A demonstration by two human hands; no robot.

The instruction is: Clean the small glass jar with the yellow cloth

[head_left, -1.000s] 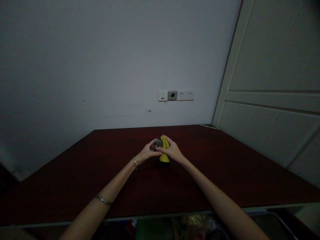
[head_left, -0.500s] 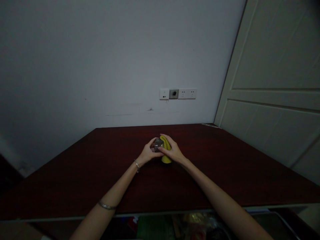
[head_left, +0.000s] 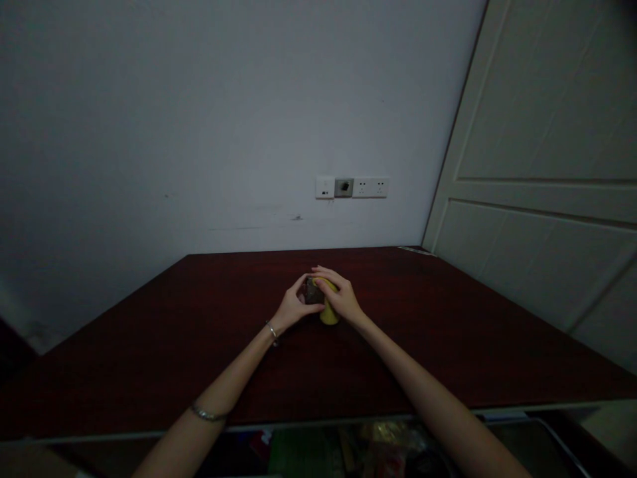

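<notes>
Near the middle of the dark red table, my left hand (head_left: 292, 309) is closed round a small, dark, see-through glass-like object (head_left: 314, 292). Fingers and cloth cover part of it, so its exact kind does not show. My right hand (head_left: 343, 299) grips a yellow cloth (head_left: 329, 315) and presses it against the object's top and right side. The cloth's lower end hangs below the right palm, close to the tabletop. Both hands almost meet around the object.
The wooden tabletop (head_left: 199, 345) reaches back to a pale wall with a row of sockets (head_left: 371, 187). A white panelled door (head_left: 537, 245) stands at the right. Below the front edge, an open space holds a green item (head_left: 306, 453) and plastic packets (head_left: 393, 441).
My right hand has shifted up and left over the object, its fingers now across the top with the cloth. The left hand keeps its hold. The view has turned slightly.
</notes>
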